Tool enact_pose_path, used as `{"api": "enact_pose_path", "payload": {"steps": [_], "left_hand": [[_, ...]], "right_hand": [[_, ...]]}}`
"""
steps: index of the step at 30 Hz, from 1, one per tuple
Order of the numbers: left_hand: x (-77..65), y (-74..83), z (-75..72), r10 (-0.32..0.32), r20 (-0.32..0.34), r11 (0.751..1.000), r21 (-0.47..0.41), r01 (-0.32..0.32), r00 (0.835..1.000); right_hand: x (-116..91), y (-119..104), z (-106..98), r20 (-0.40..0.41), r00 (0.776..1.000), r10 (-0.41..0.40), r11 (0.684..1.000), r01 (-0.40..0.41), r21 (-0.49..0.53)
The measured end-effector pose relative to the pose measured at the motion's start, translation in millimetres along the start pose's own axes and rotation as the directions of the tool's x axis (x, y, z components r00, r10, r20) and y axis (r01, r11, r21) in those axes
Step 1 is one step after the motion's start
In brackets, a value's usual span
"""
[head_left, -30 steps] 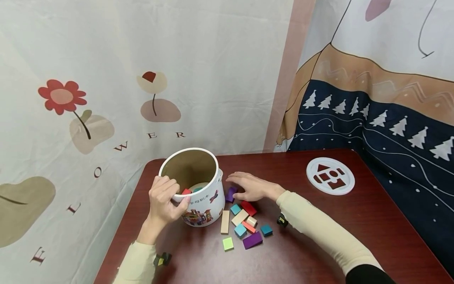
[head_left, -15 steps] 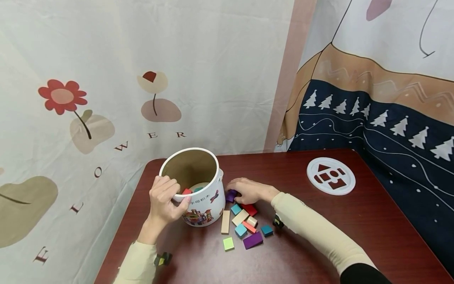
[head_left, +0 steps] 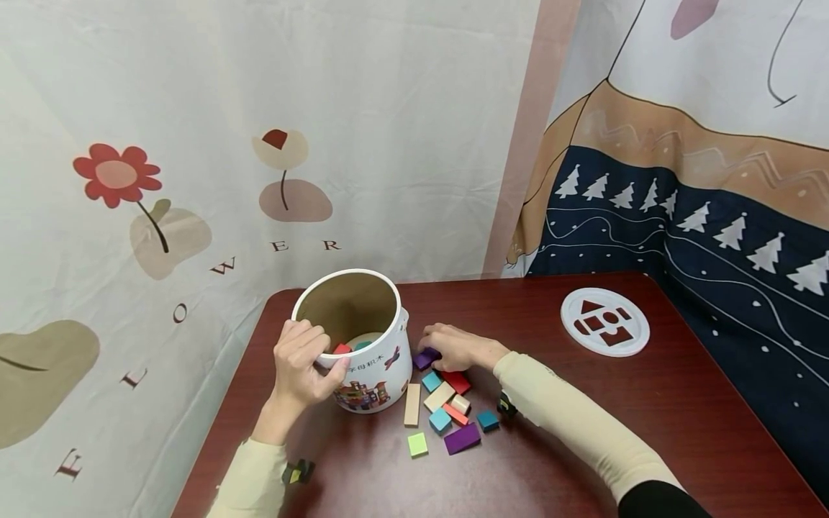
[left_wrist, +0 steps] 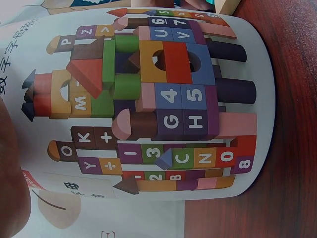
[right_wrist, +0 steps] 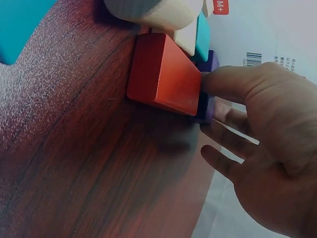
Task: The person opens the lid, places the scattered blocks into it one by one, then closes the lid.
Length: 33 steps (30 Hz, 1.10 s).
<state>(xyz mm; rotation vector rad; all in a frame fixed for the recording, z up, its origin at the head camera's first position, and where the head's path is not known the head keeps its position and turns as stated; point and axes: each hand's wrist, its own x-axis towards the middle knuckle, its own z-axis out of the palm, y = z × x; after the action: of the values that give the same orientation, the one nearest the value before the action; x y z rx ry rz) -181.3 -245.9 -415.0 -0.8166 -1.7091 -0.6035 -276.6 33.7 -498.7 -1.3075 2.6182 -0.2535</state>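
My feed shows the bucket (head_left: 376,374) near the table's (head_left: 686,403) far left corner, blocks (head_left: 440,397) to its right, lid (head_left: 633,329) near the far right one.

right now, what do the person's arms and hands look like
The left hand and right hand are bare. A cream left sleeve and cream right sleeve stop short of them, the right one meeting black fabric. Each arm wears a small dark wrist device.

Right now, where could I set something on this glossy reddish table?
Bare table lies between the beige right sleeve and the round white pierced disc. Crowded: beside the white printed bucket, where colourful blocks and the right hand cluster.
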Motion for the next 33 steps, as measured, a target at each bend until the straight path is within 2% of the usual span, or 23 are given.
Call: {"api": "enact_pose_path", "payload": {"steps": [15, 20, 25, 33], "left_hand": [[-0.3, 0.3, 0.3, 0.002, 0.000, 1.000, 0.005, -0.002, 1.000], [-0.3, 0.3, 0.2, 0.000, -0.002, 1.000, 0.007, 0.000, 1.000], [-0.7, 0.8, 0.2, 0.001, -0.005, 1.000, 0.005, -0.001, 1.000], [-0.3, 0.4, 0.9, 0.007, -0.009, 1.000, 0.000, -0.007, 1.000]], "right_hand": [[3, 4, 6, -0.022, 1.000, -0.010, 1.000, 0.009, -0.021], [1, 9, 2, -0.062, 0.998, -0.012, 1.000, 0.012, -0.010], [-4, 11, -8, -0.108, 0.994, 0.017, 0.999, -0.012, 0.048], [-14, 18, -26, -0.221, 0.974, 0.051, 0.991, -0.022, 0.131]]}}
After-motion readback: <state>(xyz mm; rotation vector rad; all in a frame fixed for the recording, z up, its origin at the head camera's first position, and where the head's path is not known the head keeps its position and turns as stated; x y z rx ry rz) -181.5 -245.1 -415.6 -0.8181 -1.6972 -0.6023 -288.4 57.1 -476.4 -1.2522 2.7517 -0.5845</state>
